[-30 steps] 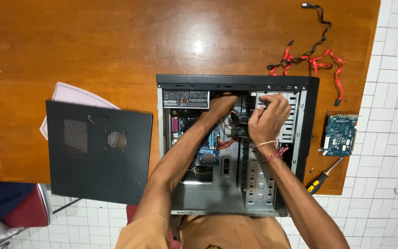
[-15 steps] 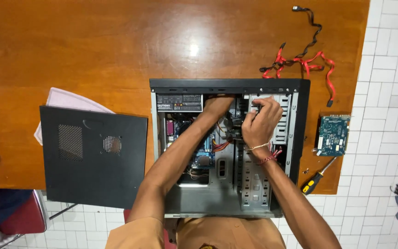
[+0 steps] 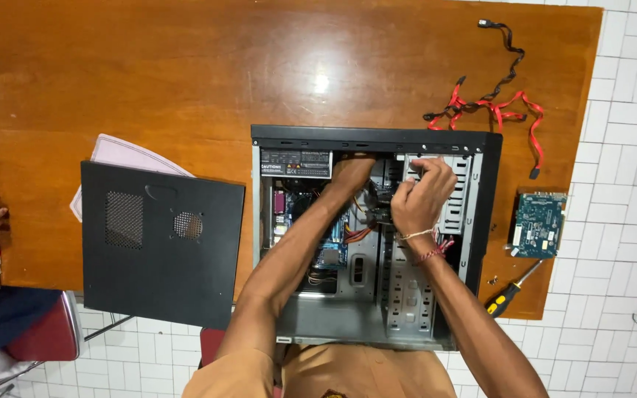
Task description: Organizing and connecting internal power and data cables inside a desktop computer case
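The table [image 3: 149,81] carries the open case [image 3: 374,243], which lies on its side in front of me. Its side panel [image 3: 160,243] lies flat to the left. My left hand [image 3: 352,171] reaches deep inside near the top; I cannot tell how its fingers stand. My right hand [image 3: 422,195] has its fingers curled together at the drive cage [image 3: 447,188].

wooden table [image 3: 149,66], computer case [image 3: 488,214], side panel [image 3: 160,243]

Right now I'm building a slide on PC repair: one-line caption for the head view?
Both hands, left hand and right hand, reach inside an open computer case on a wooden table.
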